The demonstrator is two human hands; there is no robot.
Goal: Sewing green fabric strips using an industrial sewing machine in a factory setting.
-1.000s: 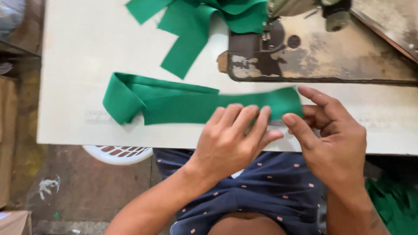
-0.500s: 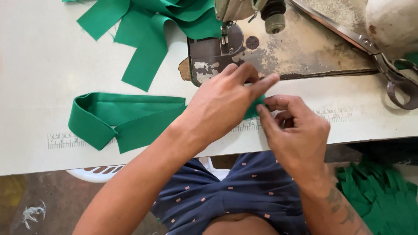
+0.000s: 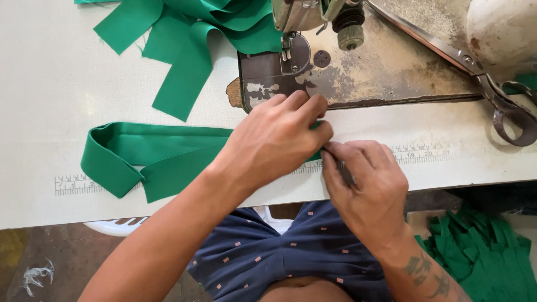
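A folded green fabric band (image 3: 151,156) lies on the white sewing table (image 3: 67,84), looped back at its left end. My left hand (image 3: 277,137) presses flat on the band's right end, just in front of the worn metal machine bed (image 3: 380,72). My right hand (image 3: 363,187) pinches the same end of the band at the table's front edge, fingertips touching the left hand. The end of the band is mostly hidden under both hands. The needle and presser foot (image 3: 287,47) stand just beyond my left fingers.
More green fabric strips (image 3: 184,39) lie heaped at the back left of the machine. Large metal scissors (image 3: 486,84) rest on the bed at the right. A pile of green pieces (image 3: 481,251) sits on the floor at lower right. A ruler scale (image 3: 78,183) is printed on the table.
Both hands have slid the band's right end toward the machine bed and the presser foot. The view has shifted, so the scissors show at the right.
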